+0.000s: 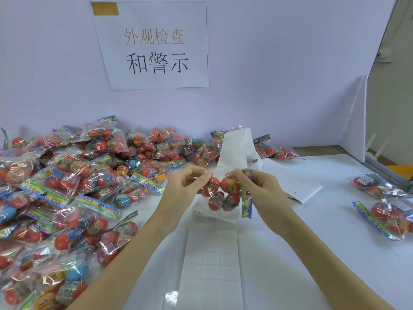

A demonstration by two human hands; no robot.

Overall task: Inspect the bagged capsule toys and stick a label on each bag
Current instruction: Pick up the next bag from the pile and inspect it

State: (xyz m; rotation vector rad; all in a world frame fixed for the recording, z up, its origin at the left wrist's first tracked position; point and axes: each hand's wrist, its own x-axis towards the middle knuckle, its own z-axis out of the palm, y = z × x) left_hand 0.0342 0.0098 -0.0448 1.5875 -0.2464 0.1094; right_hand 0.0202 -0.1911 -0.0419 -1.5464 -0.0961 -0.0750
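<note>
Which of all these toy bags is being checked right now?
The bag held up between both hands, above the label strip; all others lie on the table.

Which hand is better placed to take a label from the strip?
Probably the left hand: it pinches only a bag corner, while the right hand holds the header. The label strip lies below both.

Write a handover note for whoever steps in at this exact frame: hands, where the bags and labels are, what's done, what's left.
Left hand and right hand together hold one bag of capsule toys up above the table, each pinching an upper corner; its colourful header strip hangs by the right hand.
Label strip runs along the white table under the hands and curls up behind the held bag.
Big pile of bags lies at left. Two bags lie apart at right; one seems to carry a white label, so they are probably finished.
Left: label the held bag, set it at right, then work through the pile.
</note>
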